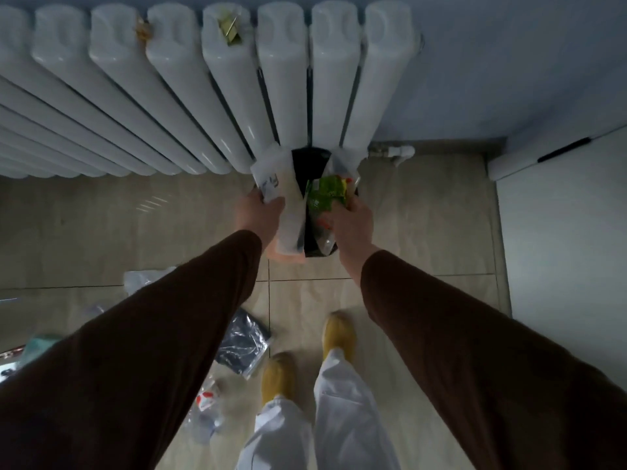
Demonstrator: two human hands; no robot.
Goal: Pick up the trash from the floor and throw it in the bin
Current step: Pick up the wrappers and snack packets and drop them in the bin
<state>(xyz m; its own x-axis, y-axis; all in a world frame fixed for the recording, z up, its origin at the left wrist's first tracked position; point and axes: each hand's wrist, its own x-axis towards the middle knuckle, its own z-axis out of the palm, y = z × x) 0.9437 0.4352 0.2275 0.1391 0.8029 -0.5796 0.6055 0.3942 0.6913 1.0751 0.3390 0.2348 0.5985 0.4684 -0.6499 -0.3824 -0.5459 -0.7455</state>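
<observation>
A bin [288,259] with a pink rim and a black liner [307,162] stands on the floor against the radiator. My left hand [259,212] is shut on a white plastic package [274,178] held over the bin's left side. My right hand [349,222] is shut on a green snack wrapper [325,193] inside clear plastic, right over the bin's opening. More trash lies on the floor behind my hands: a dark shiny bag [242,344], a clear bag [142,278] and a red-and-white wrapper [207,400].
A white column radiator [190,106] fills the upper left, with small scraps [230,28] on top. A white door or cabinet [559,232] stands at the right. My feet in yellow slippers [337,334] are on the beige tiled floor [407,232].
</observation>
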